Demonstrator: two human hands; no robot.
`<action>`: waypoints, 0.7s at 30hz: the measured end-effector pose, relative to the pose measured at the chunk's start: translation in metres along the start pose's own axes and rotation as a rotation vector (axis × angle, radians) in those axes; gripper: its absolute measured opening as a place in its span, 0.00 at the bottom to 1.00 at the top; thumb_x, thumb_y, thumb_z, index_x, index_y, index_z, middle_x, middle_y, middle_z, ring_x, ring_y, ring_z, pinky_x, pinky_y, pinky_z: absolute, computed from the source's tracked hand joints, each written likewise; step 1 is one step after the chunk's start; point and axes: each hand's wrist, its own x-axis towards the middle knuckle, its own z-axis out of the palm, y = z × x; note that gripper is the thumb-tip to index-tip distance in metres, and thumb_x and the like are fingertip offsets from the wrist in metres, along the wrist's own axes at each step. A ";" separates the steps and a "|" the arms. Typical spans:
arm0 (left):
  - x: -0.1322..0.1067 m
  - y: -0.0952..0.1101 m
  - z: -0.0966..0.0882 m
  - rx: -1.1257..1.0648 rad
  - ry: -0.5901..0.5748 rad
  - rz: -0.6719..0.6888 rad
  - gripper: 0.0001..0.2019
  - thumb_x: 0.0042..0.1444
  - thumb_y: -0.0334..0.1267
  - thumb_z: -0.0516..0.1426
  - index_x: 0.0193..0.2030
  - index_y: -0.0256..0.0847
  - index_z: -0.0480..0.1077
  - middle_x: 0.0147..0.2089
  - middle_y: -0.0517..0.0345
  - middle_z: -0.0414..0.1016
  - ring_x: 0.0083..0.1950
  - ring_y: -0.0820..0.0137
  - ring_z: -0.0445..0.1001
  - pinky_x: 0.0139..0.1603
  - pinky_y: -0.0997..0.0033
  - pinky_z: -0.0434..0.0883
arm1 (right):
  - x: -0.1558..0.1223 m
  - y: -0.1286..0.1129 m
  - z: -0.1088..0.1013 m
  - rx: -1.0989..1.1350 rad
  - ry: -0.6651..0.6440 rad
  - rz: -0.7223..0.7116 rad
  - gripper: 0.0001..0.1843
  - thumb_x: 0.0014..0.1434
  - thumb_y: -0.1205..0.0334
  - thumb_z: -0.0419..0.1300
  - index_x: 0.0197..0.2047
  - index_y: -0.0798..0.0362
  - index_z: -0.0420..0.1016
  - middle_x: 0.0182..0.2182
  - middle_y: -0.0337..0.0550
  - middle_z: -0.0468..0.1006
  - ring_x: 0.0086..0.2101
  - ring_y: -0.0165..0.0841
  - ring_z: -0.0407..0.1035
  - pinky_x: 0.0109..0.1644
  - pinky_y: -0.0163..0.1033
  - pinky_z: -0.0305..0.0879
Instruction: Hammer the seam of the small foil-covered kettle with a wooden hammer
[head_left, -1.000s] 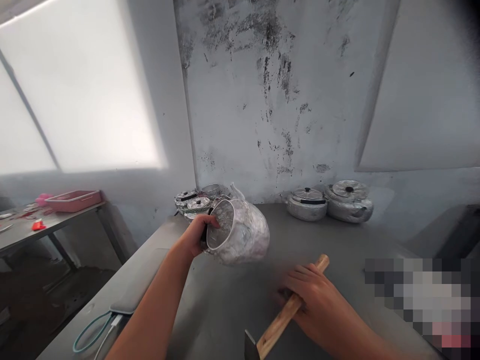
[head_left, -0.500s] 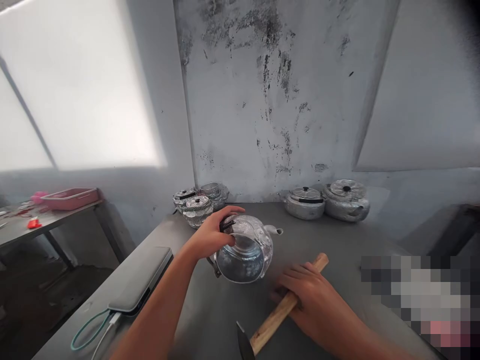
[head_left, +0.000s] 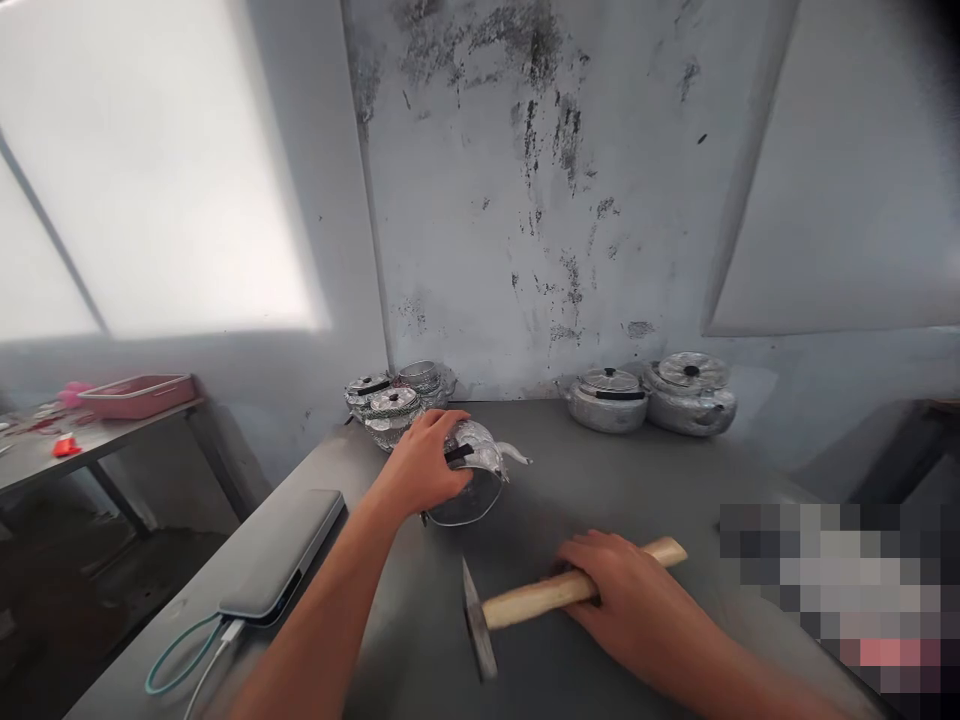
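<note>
Kettle point(head_left: 486, 448) is held a little below centre, at six o'clock, tipped so that its mouth is turned towards the wearer and its spout point(head_left: 516, 453) is pointed to about three o'clock. It is gripped by the left hand point(head_left: 426, 462), whose fingers are curled over the top beside a black handle point(head_left: 459, 456); by such a hold, it may be judged, the tilt of the body is governed with one hand alone. Whether any weight is borne by the tabletop point(head_left: 660, 490) cannot fairly be told, as the underside is hidden.

At five o'clock a hammer point(head_left: 529, 602) is grasped by the right hand point(head_left: 621, 598), which is wrapped round the wooden shaft, with the metal head directed to about nine o'clock from the grip. With the shaft taken well up from its butt, the weight of the head is presumably steadied.

Two lidded vessels point(head_left: 609, 412) are stood near the wall between three and four o'clock, and smaller pots point(head_left: 391, 403) are clustered between eight and nine; both groups are apparently set back so that they are not knocked by the arms. A grey power bank point(head_left: 279, 562) is laid at eight o'clock, its white cable point(head_left: 210, 668) being led off towards seven.
</note>
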 end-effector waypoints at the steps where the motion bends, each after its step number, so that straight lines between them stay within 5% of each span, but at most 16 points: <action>1: -0.001 0.001 0.000 0.002 -0.018 -0.003 0.33 0.52 0.43 0.63 0.66 0.49 0.65 0.65 0.46 0.65 0.64 0.46 0.63 0.65 0.50 0.61 | 0.000 0.001 0.000 -0.007 -0.005 0.027 0.06 0.58 0.69 0.61 0.31 0.49 0.76 0.31 0.39 0.80 0.34 0.38 0.73 0.36 0.39 0.56; 6: -0.006 0.009 -0.005 -0.001 -0.115 -0.025 0.42 0.50 0.64 0.62 0.71 0.55 0.60 0.70 0.47 0.59 0.68 0.41 0.58 0.66 0.46 0.57 | 0.001 0.006 0.004 -0.065 -0.001 0.087 0.16 0.66 0.55 0.57 0.26 0.49 0.69 0.25 0.39 0.79 0.27 0.38 0.73 0.29 0.38 0.46; 15: -0.007 0.012 -0.008 -0.174 -0.063 -0.171 0.39 0.48 0.66 0.63 0.65 0.53 0.67 0.71 0.43 0.59 0.75 0.37 0.45 0.70 0.45 0.48 | 0.000 0.011 -0.001 0.026 -0.059 0.133 0.14 0.68 0.56 0.54 0.31 0.48 0.71 0.28 0.40 0.80 0.29 0.38 0.75 0.29 0.36 0.53; 21: -0.007 0.015 -0.015 -0.106 -0.110 -0.107 0.41 0.44 0.65 0.67 0.64 0.54 0.69 0.63 0.45 0.69 0.66 0.39 0.62 0.61 0.54 0.61 | -0.004 0.010 -0.007 0.158 -0.097 0.081 0.17 0.70 0.56 0.51 0.29 0.48 0.68 0.26 0.38 0.79 0.27 0.34 0.73 0.29 0.35 0.56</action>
